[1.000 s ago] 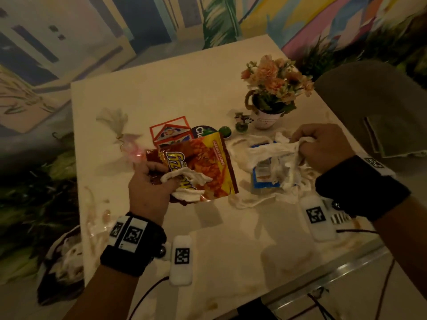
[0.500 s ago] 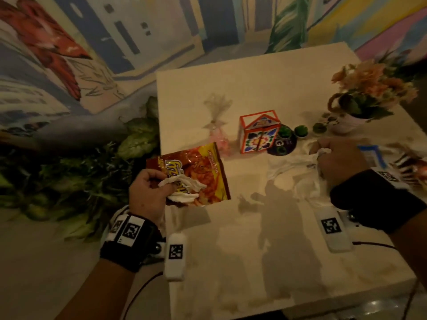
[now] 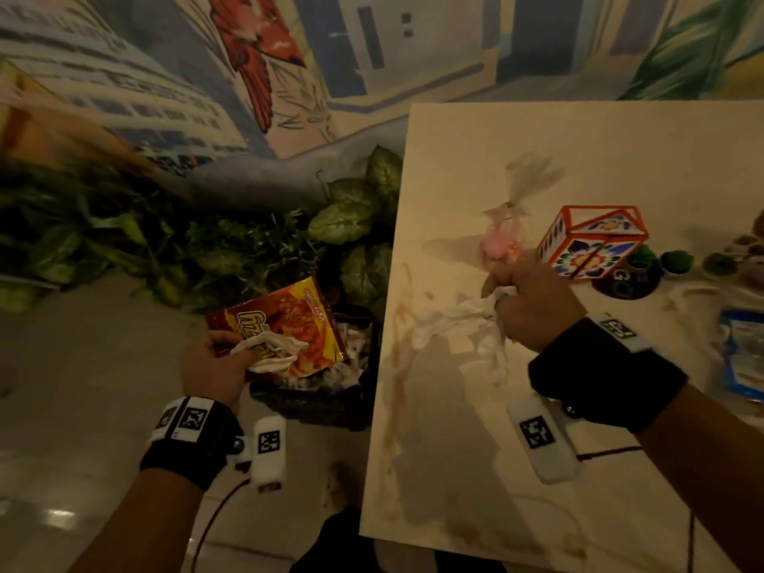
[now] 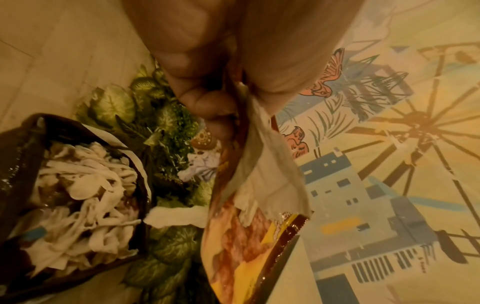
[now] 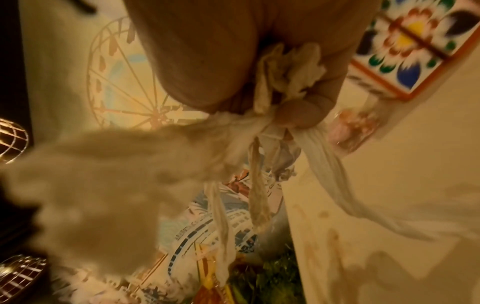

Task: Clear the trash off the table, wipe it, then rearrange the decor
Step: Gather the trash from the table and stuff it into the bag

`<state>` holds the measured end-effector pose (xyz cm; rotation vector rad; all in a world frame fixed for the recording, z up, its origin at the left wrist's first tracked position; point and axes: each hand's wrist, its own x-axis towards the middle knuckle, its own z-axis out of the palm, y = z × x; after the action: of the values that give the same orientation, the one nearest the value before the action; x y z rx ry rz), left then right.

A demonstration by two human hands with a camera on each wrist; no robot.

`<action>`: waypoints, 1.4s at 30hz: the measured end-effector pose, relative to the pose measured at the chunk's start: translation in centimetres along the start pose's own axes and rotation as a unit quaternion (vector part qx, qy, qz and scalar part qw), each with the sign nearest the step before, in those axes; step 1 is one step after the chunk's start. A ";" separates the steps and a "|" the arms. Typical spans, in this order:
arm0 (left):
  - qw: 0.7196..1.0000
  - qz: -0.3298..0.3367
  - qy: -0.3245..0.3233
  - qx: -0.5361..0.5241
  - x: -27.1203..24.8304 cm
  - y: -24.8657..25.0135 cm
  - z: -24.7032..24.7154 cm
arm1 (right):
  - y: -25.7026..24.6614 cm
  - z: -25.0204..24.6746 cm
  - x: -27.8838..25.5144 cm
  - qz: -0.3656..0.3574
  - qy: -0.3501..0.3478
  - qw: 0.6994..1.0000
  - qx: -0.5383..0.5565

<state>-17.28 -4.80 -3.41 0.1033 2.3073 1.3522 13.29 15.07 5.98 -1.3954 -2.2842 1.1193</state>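
Note:
My left hand (image 3: 215, 361) grips a red and yellow snack bag (image 3: 289, 324) and a crumpled white tissue (image 3: 268, 351), held over a dark trash bin (image 3: 326, 403) on the floor left of the table. In the left wrist view the snack bag (image 4: 246, 246) and tissue (image 4: 270, 174) hang from my fingers, with the trash bin (image 4: 70, 191) full of tissues below. My right hand (image 3: 529, 303) clutches a bunch of white tissues (image 3: 454, 320) above the table's left part; the right wrist view shows the tissues (image 5: 283, 67) trailing down from my fist.
On the stained white table (image 3: 578, 469) stand a red-framed floral box (image 3: 591, 241), a pink wrapped favour (image 3: 502, 237), small green plants (image 3: 676, 260) on a dark coaster and a blue wrapper (image 3: 744, 353) at the right edge. Leafy plants (image 3: 351, 217) border the table's left side.
My left hand carried the snack bag and tissue leftward off the table to above the trash bin. My right hand lifted the tissues and moved left across the table.

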 end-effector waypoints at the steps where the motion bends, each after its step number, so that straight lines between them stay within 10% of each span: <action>1: 1.000 -0.001 -0.002 0.003 0.5 -0.3 -0.2 | -0.6 1.0 0.3 -0.004 -0.009 1.000 0.005; 21: 0.958 0.016 -0.170 0.230 18.5 -6.9 -2.6 | -8.6 25.4 7.3 0.244 -0.027 0.966 0.083; 28: 0.944 -0.058 -0.196 0.259 20.8 -11.8 1.5 | -4.5 32.9 10.4 0.412 -0.027 0.887 0.204; 42: 0.870 0.023 -0.266 0.414 24.6 -21.6 11.1 | 7.1 46.1 16.4 0.405 -0.098 0.904 0.102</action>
<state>-30.96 0.23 -34.77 0.7043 2.2064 0.1924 -16.02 8.25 -33.23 -2.3028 -1.6020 1.7193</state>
